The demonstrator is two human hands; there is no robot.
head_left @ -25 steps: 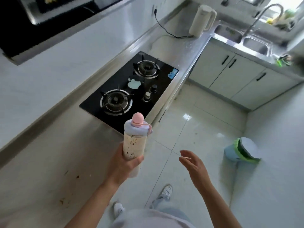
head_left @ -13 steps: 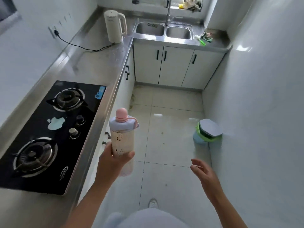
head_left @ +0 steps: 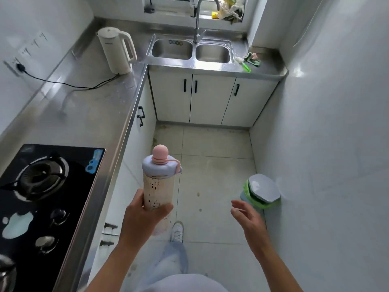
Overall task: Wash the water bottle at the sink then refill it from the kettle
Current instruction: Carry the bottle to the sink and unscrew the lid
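My left hand (head_left: 141,218) grips the lower body of the water bottle (head_left: 158,186), held upright over the floor beside the counter edge. The bottle is cream with dark specks, a lilac lid and a round pink cap. My right hand (head_left: 248,218) hangs free to the right, fingers relaxed and holding nothing. The steel double sink (head_left: 190,61) with its tall tap (head_left: 197,20) lies straight ahead at the far end. A white kettle (head_left: 116,50) stands on the counter left of the sink, its black cord running to a wall socket.
A black gas hob (head_left: 42,192) fills the left counter near me. A green brush and cloth (head_left: 249,62) lie right of the sink. A small bin (head_left: 262,191) with a green liner stands on the tiled floor by the right wall. White cabinets (head_left: 208,100) sit under the sink.
The view has swung from the hob toward the sink, which is now nearer and centred. The bottle stays upright in my left hand; my right hand remains free.
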